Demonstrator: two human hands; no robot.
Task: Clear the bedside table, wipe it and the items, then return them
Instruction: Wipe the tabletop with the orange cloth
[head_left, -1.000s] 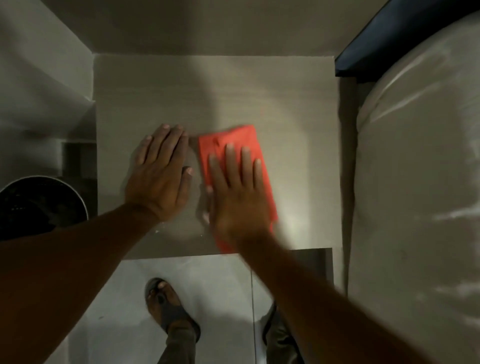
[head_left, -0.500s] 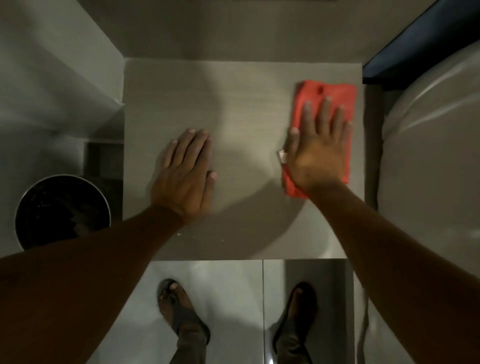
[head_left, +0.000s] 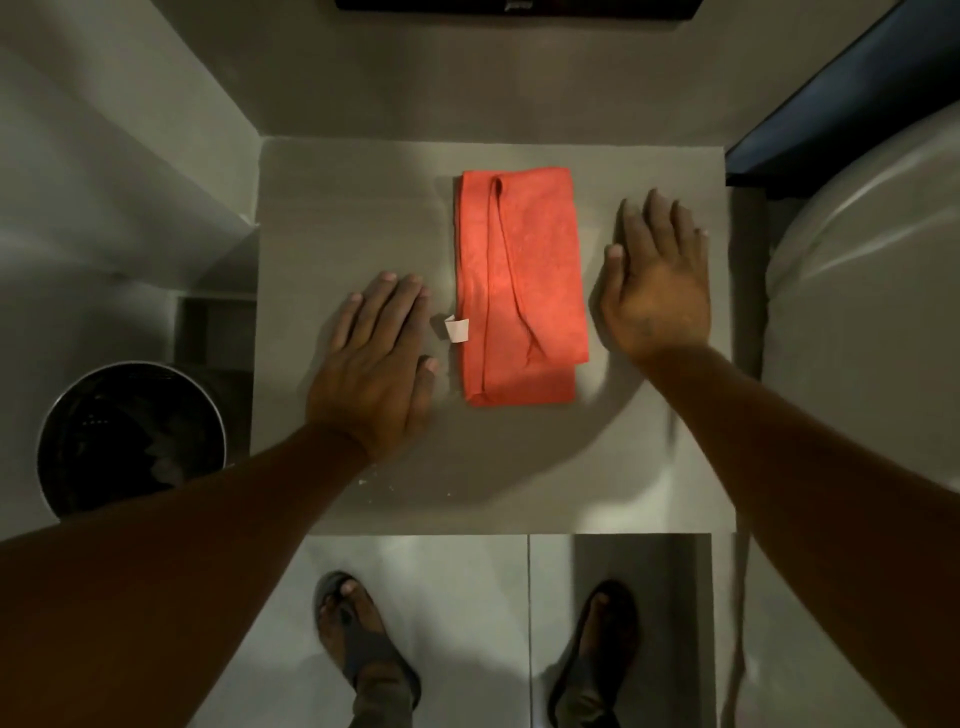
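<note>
A folded red cloth (head_left: 519, 286) with a small white tag lies flat in the middle of the grey bedside table (head_left: 337, 208). My left hand (head_left: 379, 364) rests palm down on the tabletop just left of the cloth, fingers together, holding nothing. My right hand (head_left: 657, 280) hovers just right of the cloth, off it, fingers extended and empty. Apart from the cloth and a few small white crumbs near the front edge, nothing lies on the tabletop.
A round black bin (head_left: 130, 436) stands on the floor to the left of the table. The bed's white mattress (head_left: 872, 322) borders the table on the right. A wall runs behind. My sandalled feet (head_left: 363, 639) stand on the tiled floor in front.
My right hand swept the cloth from centre to the far right, then let it go; the cloth now lies in the middle with the hand beside it. The left hand stayed put.
</note>
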